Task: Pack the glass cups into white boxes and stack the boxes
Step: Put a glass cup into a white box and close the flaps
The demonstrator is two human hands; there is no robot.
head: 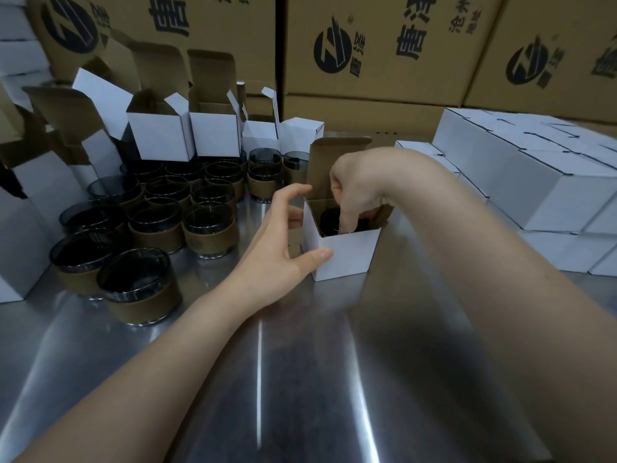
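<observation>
Mid-batch. Right hand [359, 188] reaches down into the open white box [344, 252] on the steel table [300, 379], fingers pinched around the rim of a dark glass cup [334, 220] sitting low inside; lid flap upright, not yet closed. Left hand [283, 242] braces the box's near corner, thumb on the front face, fingers spread along the side. Closed boxes [521, 182] already stacked at right. Plenty left: many sleeved cups [207, 228] wait at left, with empty open boxes [160, 135] behind them.
</observation>
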